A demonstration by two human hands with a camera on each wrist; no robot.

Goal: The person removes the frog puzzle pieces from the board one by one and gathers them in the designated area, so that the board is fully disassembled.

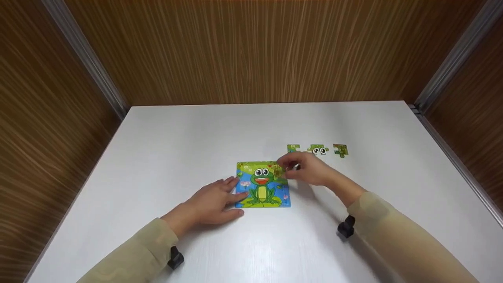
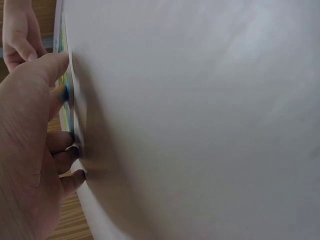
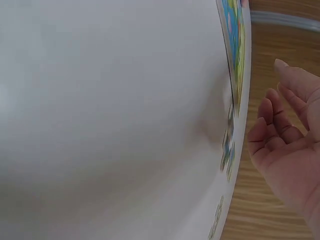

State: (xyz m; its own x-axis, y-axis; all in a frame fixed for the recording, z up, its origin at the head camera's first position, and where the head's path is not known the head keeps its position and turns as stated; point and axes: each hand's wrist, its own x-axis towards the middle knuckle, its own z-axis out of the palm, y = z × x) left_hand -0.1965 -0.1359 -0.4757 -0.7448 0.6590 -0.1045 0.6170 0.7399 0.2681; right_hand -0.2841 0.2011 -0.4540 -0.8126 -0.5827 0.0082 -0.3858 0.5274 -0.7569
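Observation:
A square frog jigsaw puzzle lies flat on the white table, with a green frog on blue and green. My left hand is spread at its left side. One finger reaches over the picture, and the thumb extends near the lower left corner. Over the upper right corner hovers my right hand, its thumb and forefinger apart. In the right wrist view that hand has loosely bent fingers and no piece showing between them. Behind it lie an eyes piece, a green corner piece partly covered, and a brown-green piece.
The white table is bounded by wood-grain panels at the back and both sides. Metal strips run along the panel corners. A black wrist device hangs below the left sleeve, and another below the right.

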